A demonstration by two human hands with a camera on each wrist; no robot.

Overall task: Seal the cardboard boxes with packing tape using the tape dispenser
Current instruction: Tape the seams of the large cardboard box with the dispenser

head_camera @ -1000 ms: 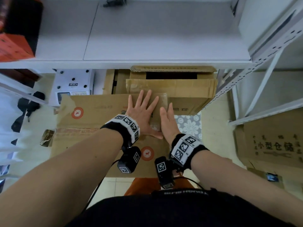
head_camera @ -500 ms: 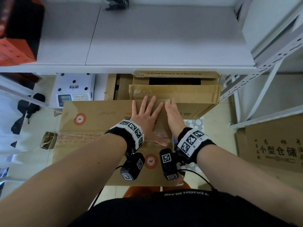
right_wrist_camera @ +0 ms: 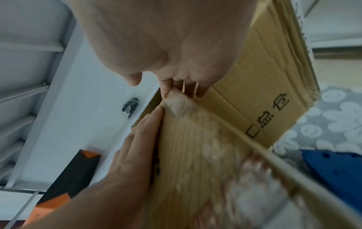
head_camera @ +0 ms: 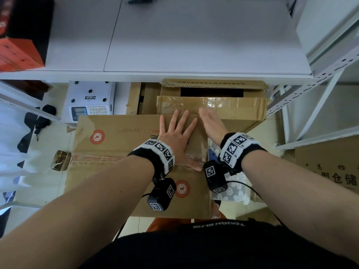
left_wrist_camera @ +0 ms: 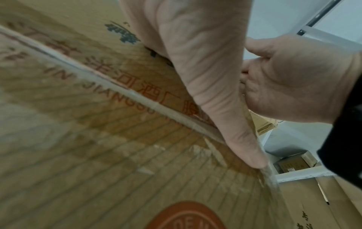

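1. We stand over the cardboard box (head_camera: 120, 150), the largest thing before us; it lies below the white shelf (head_camera: 174, 45) with its long axis running left to right across our body, and its far right corner sits just under our hands.
2. A second carton (head_camera: 211, 105), with glossy tape over its flap, stands just beyond the box, touching or nearly touching its far edge.
3. Our left hand (head_camera: 175, 136) lies flat on the box top, fingers straight and spread, thumb pointing right along the taped centre seam (left_wrist_camera: 109, 83); it holds nothing and presses down.
4. Our right hand (head_camera: 210, 125) stands on edge at the box's right end, fingers straight and together against the side face, released rather than gripping. It is the nearer hand to that end wall.
5. The strip of packing tape (right_wrist_camera: 195, 155) runs under both hands and folds over the right edge; we judge the next move is to smooth it down that end.
6. We cannot find the tape dispenser in any view.
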